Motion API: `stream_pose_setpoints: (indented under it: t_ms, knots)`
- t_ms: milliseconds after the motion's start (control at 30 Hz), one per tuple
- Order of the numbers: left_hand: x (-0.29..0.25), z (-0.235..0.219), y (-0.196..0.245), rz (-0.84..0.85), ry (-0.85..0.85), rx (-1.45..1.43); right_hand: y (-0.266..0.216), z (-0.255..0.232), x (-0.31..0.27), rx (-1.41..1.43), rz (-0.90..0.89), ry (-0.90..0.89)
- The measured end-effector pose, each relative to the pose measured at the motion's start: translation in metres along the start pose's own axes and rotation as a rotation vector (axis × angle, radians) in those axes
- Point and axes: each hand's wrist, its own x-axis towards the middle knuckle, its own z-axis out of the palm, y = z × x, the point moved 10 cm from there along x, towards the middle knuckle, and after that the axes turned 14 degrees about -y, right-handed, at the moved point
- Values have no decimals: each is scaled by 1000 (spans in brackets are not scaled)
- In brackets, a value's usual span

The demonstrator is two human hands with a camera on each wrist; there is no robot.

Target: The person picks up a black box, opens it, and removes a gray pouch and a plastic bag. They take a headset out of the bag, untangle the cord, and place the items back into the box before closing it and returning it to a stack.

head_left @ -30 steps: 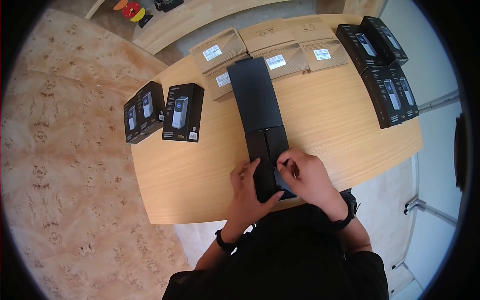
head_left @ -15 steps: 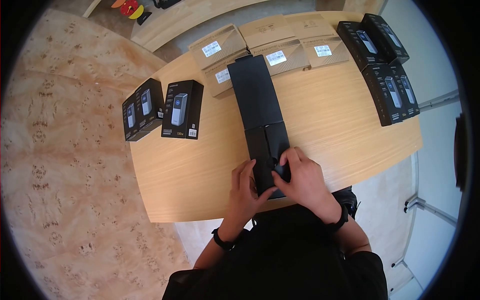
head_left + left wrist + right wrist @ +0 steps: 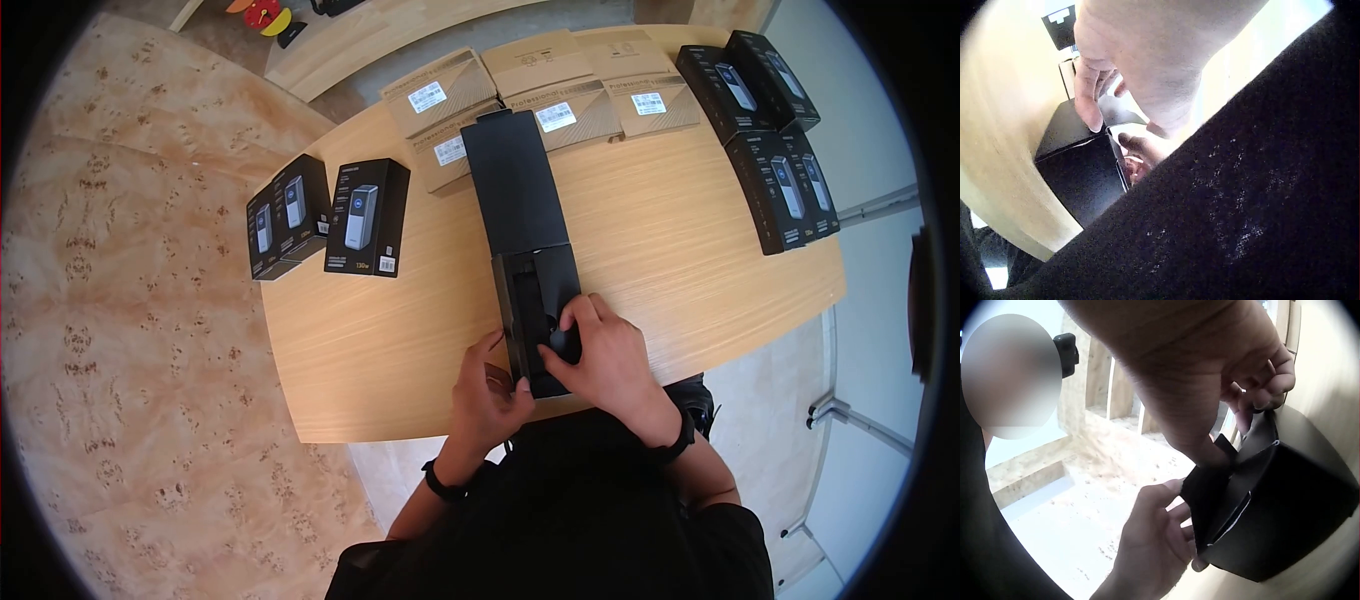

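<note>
A long black box (image 3: 540, 262) lies on the table before the person, its lid (image 3: 518, 185) folded back toward the cardboard boxes. Its left inner flap (image 3: 509, 310) stands raised, baring a dark interior. My left hand (image 3: 485, 395) pinches that flap near the box's front left corner. Over the right flap (image 3: 570, 345), my right hand (image 3: 615, 360) bends its fingers and thumb, gripping the flap edge. From the right wrist, the left hand (image 3: 1150, 544) shows thumb and fingers either side of the raised flap (image 3: 1204, 494). What lies deeper in the box is hidden.
Several brown cardboard boxes (image 3: 560, 115) with white labels stand along the table's far edge. Black retail boxes with a device pictured sit at left (image 3: 367, 215) and far right (image 3: 780, 185). The curved wooden table's front edge (image 3: 370, 442) runs close to the person.
The left flap has lifted and folded outward to the left, uncovering the interior. My left hand's thumb has moved left with it. The right hand settled slightly lower on its flap and stays there.
</note>
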Motion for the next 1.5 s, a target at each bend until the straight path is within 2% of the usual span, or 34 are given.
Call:
stream_pose_setpoints:
  t_ms: [100,233,300,433,467,567,600,700,800,900,1000,1100,1200,1500]
  knots:
    - [0,-10,9,76,15,13,-1,1,0,-20,-7,7]
    - [-6,-21,-8,-2,120,-59,-1,-1,-1,5,-34,44]
    - [-7,-26,-16,-62,177,-99,5,-4,-2,127,6,-25]
    - [-5,-31,-12,-15,226,88,24,-15,-11,431,55,-80]
    - [-6,-32,-8,-7,258,161,30,-18,-14,465,38,-49]
    - [-7,-34,11,26,322,409,43,-31,-21,298,13,81]
    - [-7,-33,18,39,338,497,50,-30,-23,249,94,47]
    - [-2,-21,19,70,191,618,53,-38,-28,120,65,176]
    - [-1,-9,6,106,73,532,32,-47,-28,-77,-54,266]
    - [4,-5,8,82,30,301,27,-37,-23,-84,-136,224]
    - [5,-4,16,87,32,294,28,-16,-15,162,-121,48]
    - [6,0,15,84,-20,318,8,-13,-10,187,-127,-20]
    - [6,1,9,53,-57,291,-5,-5,-8,45,-200,-38]
    - [10,9,9,4,-263,237,-17,4,-4,-206,-223,-33]
